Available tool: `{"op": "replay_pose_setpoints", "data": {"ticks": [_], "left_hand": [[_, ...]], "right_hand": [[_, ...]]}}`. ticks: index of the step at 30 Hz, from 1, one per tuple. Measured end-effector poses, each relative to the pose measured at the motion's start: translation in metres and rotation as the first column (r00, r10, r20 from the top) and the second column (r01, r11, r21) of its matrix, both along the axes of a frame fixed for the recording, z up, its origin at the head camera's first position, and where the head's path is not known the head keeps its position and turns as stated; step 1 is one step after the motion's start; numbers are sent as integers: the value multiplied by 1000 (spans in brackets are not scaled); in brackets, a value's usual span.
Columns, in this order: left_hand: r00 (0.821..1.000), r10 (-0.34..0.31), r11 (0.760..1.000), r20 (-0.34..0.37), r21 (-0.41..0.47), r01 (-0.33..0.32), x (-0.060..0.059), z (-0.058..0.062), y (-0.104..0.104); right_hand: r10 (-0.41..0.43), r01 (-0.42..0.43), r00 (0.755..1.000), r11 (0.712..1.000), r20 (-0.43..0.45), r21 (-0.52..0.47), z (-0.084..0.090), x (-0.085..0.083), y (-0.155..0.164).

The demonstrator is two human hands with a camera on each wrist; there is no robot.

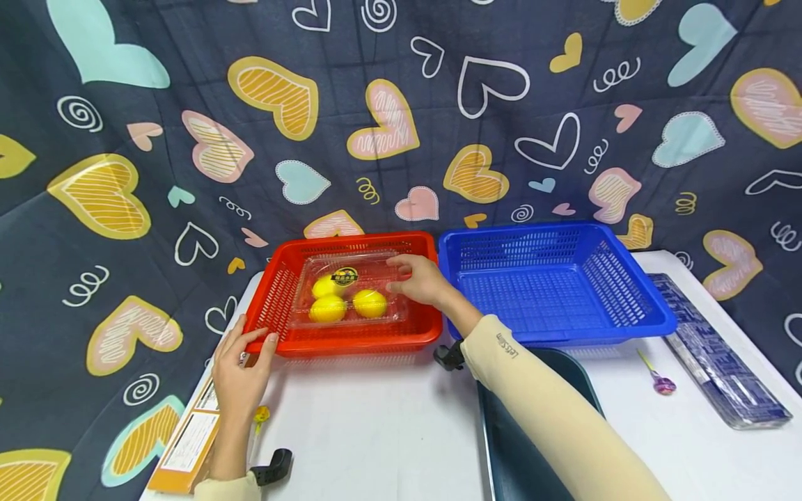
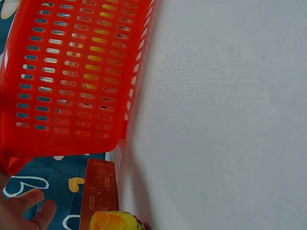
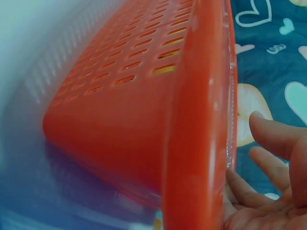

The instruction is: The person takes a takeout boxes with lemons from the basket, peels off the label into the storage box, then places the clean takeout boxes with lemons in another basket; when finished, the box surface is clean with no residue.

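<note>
Head view first, and here's the clear plastic box [image 1: 351, 289], sitting inside the red basket [image 1: 351, 346] with three yellow fruits [image 1: 370, 304] showing through its lid! The right hand [image 1: 421, 280] reaches in over the box's right side, thumb and fingers apart, nothing gripped; whether the fingertips meet the plastic, I can't tell. Over on the other flank, the left hand [image 1: 241, 372] is at the basket's near left corner, fingers and thumb spread loosely by the rim, with no hold on the box. Right beside the red one stands the blue basket [image 1: 520, 292], a dark teal bin [image 1: 514, 431] in front of it, a purple lollipop [image 1: 664, 384] and a blue wrapped pack [image 1: 720, 355] out to the right. Down left, an orange carton [image 1: 182, 445] lies near a yellow lollipop [image 1: 261, 415].

To the left wrist: the slotted red wall fills the upper left, yellow glinting through, and the fingers sit low in the corner, slightly bent and parted, grasping nothing in sight.

And the right wrist: the red rim looms large, the fingers fanned wide just beyond it, palm partly showing, no object in their grasp!
</note>
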State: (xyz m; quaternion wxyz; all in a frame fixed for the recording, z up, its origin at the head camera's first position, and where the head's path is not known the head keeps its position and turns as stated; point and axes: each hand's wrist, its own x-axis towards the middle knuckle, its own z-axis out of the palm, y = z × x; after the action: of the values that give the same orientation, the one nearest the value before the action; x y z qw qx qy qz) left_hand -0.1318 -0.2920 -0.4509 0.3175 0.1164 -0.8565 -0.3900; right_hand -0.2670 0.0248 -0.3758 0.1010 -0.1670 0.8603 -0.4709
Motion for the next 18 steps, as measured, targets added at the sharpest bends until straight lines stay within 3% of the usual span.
{"op": "replay_pose_setpoints", "data": {"ticks": [9, 18], "left_hand": [[999, 9, 997, 47, 76, -13, 2, 0, -1], [998, 13, 997, 56, 79, -17, 2, -2, -1]], "right_hand": [[-6, 22, 994, 990, 112, -140, -3, -5, -7], [5, 13, 988, 993, 155, -114, -7, -8, -10]]}}
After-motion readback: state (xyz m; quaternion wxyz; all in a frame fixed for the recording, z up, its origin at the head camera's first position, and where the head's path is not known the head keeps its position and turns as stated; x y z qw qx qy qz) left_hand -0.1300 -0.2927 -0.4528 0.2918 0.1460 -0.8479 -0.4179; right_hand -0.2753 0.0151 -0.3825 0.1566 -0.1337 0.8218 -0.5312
